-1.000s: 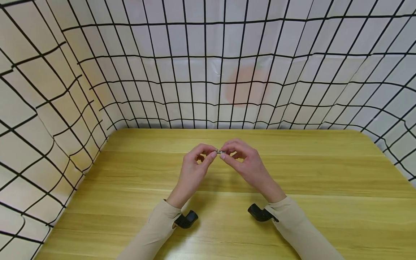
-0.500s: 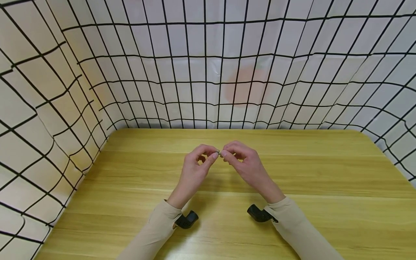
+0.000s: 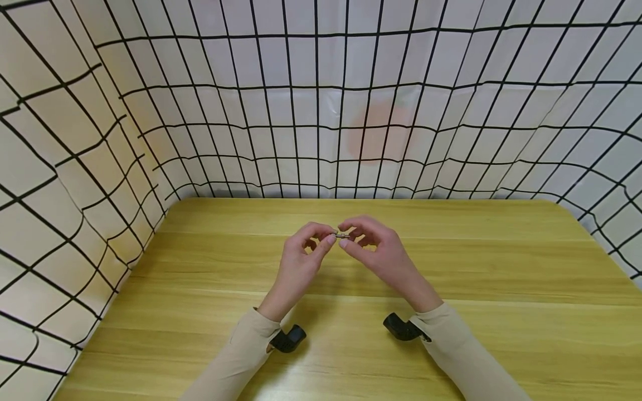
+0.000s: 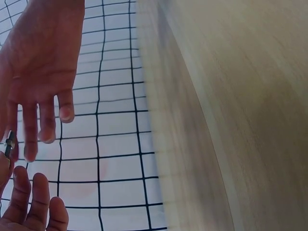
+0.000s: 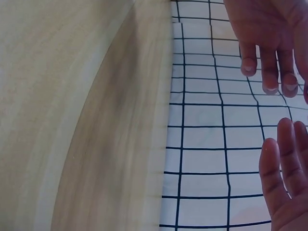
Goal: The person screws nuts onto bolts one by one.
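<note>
A small metal bolt [image 3: 342, 236] lies roughly level between my hands in the head view, with a wider part like a nut [image 4: 10, 143] on its shaft. My left hand [image 3: 300, 257] pinches one end between thumb and fingertips, hiding that end. Around the free end, the thumb and index finger of my right hand [image 3: 383, 250] stand apart, one on each side, with no grip showing. The left wrist view has the bolt at its left edge, near the fingers of my right hand [image 4: 43, 62]. The right wrist view leaves the bolt out of frame.
Both hands are above a wooden table [image 3: 225, 262]. Behind it and along the sides stands a white wall covering with black grid lines [image 3: 331, 106]. A black wrist camera [image 3: 288, 338] sits at the left cuff, another black camera [image 3: 401, 327] at the right.
Half a second ago my right thumb and fingers closed over the bolt's free end; now they have parted and more of it shows. My left hand has barely moved.
</note>
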The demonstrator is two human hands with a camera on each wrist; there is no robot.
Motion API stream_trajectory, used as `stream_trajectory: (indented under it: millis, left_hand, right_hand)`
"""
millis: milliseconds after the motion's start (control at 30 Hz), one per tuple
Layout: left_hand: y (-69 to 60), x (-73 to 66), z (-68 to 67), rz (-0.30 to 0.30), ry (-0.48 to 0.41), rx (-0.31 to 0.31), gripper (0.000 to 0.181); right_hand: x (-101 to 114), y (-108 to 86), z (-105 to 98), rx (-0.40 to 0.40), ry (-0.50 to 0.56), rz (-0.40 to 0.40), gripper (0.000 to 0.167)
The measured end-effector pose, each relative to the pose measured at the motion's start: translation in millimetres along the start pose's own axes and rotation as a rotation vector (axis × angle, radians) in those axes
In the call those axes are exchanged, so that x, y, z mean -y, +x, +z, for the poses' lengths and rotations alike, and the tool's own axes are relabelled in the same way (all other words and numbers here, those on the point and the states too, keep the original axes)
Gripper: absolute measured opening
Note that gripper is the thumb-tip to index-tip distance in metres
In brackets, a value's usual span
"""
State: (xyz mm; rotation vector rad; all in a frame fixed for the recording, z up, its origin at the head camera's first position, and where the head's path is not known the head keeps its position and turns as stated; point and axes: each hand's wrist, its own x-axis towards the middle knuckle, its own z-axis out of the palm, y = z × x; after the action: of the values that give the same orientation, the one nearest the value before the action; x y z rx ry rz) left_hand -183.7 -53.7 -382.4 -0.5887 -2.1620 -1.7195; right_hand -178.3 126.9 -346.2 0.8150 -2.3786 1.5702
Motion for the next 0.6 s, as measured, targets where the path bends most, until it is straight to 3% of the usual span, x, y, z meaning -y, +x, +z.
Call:
stream_trajectory:
  millis: [267, 433, 600]
  left_hand:
    - [0.7, -0.7, 0.0, -0.007, 0.007, -0.001, 0.006]
    - [0.9, 0.1, 0.2, -0.005, 0.005, 0.002, 0.007]
    - [0.9, 0.0, 0.2, -0.007, 0.005, -0.001, 0.007]
  right_hand:
    - [-1.6, 1.7, 0.3, -0.029, 0.014, -0.157, 0.025]
    - [-1.4, 2.4, 0.5, -0.036, 0.021, -0.171, 0.019]
    - [-0.8, 2.0, 1.1, -0.039, -0.007, -0.136, 0.017]
